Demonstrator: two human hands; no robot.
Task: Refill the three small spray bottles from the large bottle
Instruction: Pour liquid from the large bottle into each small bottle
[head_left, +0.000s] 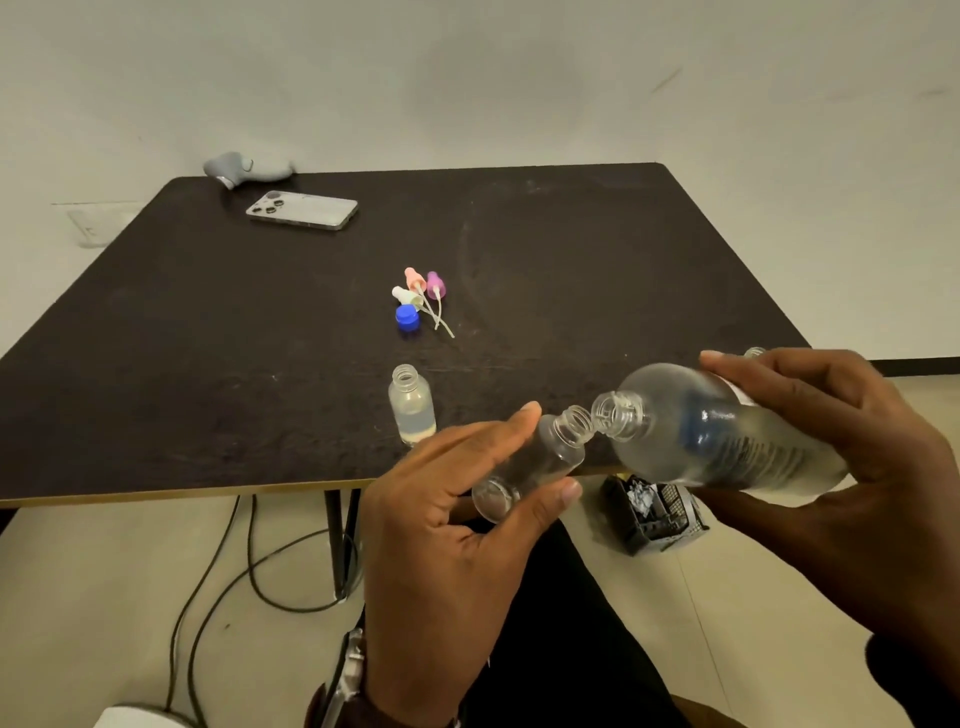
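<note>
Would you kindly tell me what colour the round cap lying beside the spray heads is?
The cap is blue, shown clearly in the head view.

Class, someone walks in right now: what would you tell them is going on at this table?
A person tips the large bottle with the right hand toward an empty small bottle held in the left hand. Another small bottle, holding liquid, stands uncapped on the table. The spray tops and a blue cap lie behind it.
</note>
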